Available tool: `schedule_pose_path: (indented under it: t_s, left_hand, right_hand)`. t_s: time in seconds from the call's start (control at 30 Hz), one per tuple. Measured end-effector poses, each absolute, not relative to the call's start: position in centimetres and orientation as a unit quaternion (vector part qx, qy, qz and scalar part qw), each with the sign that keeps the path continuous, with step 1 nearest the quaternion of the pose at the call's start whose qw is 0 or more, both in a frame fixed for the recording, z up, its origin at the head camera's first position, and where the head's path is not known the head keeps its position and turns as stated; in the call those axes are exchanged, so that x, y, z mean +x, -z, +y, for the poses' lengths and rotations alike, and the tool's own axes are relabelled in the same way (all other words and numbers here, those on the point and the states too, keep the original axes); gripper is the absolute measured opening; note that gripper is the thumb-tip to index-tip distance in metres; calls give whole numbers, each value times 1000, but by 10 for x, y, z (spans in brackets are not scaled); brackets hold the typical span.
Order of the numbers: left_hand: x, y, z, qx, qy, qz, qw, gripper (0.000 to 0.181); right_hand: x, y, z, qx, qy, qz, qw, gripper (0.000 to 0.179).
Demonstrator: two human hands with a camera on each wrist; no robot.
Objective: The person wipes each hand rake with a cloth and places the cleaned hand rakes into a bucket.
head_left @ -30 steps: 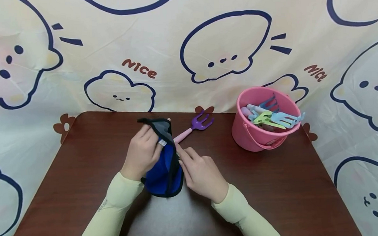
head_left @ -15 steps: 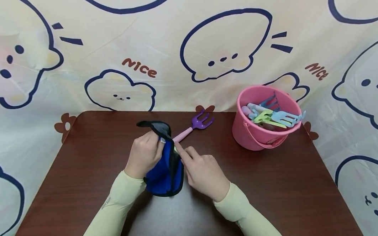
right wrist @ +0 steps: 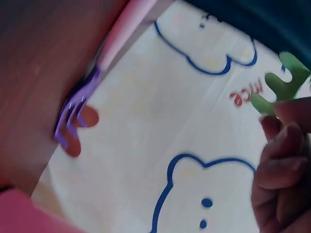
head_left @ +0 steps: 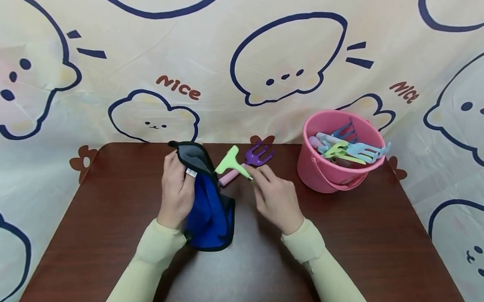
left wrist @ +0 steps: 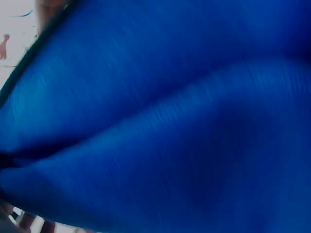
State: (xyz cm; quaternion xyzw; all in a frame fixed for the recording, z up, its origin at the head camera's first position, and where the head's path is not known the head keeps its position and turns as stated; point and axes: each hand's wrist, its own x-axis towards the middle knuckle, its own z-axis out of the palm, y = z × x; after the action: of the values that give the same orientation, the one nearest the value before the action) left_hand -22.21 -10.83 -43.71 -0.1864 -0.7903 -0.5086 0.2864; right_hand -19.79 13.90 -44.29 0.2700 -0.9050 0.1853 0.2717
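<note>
In the head view my left hand (head_left: 173,191) grips the upper left edge of a blue cloth pouch (head_left: 206,212) with black trim, grey lining and a white tag. Its blue fabric (left wrist: 160,116) fills most of the left wrist view. To its right, my right hand (head_left: 278,197) pinches the thin end of a light green T-shaped plastic piece (head_left: 228,161). In the right wrist view, this green piece (right wrist: 286,82) has a notched side. Its head is close to the pouch's opening; contact cannot be told. Behind it lies a purple toy fork (head_left: 257,155) with a pink handle.
A pink bucket (head_left: 317,174) stands at the back right of the brown table (head_left: 105,213). Inside it are several blue, green and pink plastic toy tools (head_left: 340,152). A cartoon-printed cloth (head_left: 212,56) hangs behind the table and along its sides.
My right hand has moved right, away from the pouch, and the light green piece is now in plain view in its fingers. My left hand has drawn the pouch's upper edge up and left.
</note>
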Motion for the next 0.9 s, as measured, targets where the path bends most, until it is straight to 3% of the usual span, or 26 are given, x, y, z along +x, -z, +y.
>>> schedule_pose_path:
  t_s: [0.1, 0.23, 0.37, 0.53, 0.7, 0.9]
  left_hand:
    - [-223, 437, -105, -184, 568, -776, 204, 43]
    - [-221, 436, -101, -250, 561, -781, 114, 48]
    - [-218, 437, -98, -301, 515, -798, 91, 54]
    - [-218, 437, -97, -244, 578, -775, 73, 48]
    - [-220, 434, -102, -175, 731, -659, -34, 52]
    - [-214, 433, -95, -178, 881, -411, -154, 61]
  right_hand:
    - [-194, 444, 132, 319, -177, -886, 287, 49]
    - [-190, 445, 127, 372, -125, -864, 315, 50]
    - [-189, 447, 125, 395, -85, -851, 336, 48]
    - [-188, 447, 122, 407, -43, -835, 367, 49]
    - [-189, 448, 120, 396, -96, -838, 363, 54]
    - [-189, 451, 117, 368, -204, -836, 352, 53]
